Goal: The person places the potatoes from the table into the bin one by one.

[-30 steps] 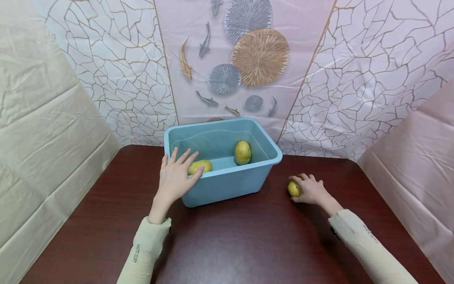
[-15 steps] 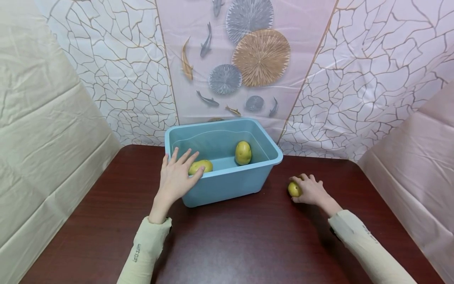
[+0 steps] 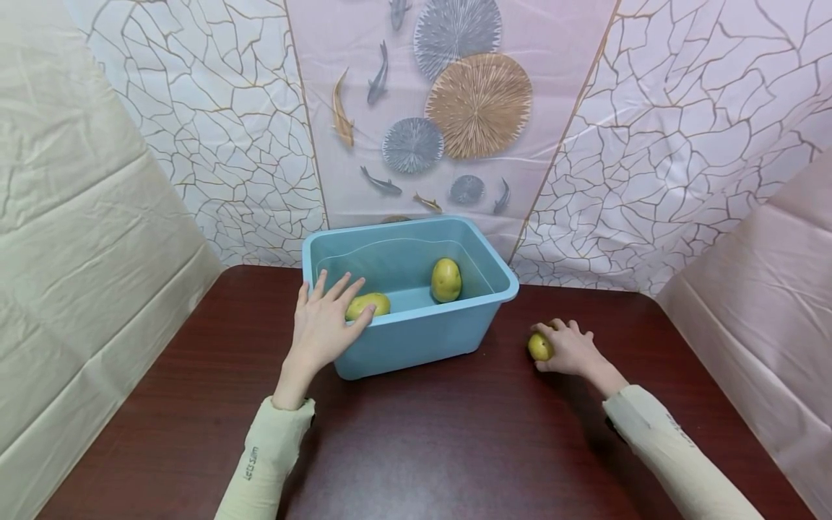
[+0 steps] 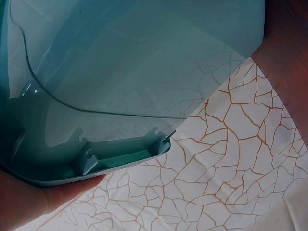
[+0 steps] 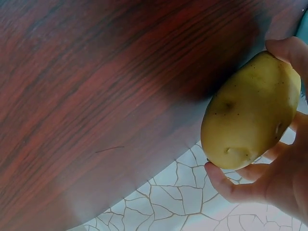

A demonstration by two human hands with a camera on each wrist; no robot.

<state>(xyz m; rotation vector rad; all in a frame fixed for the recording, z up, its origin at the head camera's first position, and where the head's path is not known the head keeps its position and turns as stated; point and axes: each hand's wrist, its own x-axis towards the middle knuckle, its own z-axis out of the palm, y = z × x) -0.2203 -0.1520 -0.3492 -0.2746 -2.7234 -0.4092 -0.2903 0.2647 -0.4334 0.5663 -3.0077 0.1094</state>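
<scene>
A light blue plastic tub [image 3: 442,309] stands on a dark wooden table [image 3: 455,433]. Two yellow potatoes lie inside it, one [image 3: 372,302] at the near left and one [image 3: 445,280] further right. My left hand [image 3: 321,325] rests on the tub's near left corner, fingers straight and spread over the rim, close to the left potato. The left wrist view shows the tub wall [image 4: 120,72] up close and my palm [image 4: 26,204] against its corner. My right hand [image 3: 568,348] lies on the table right of the tub, its fingers [image 5: 284,187] curled round a third potato [image 3: 539,347] [image 5: 250,110].
Patterned and plain sheets hang behind the table and along both sides. The table's far edge runs just behind the tub. Bare wood [image 5: 96,96] lies in front of the tub and between my arms.
</scene>
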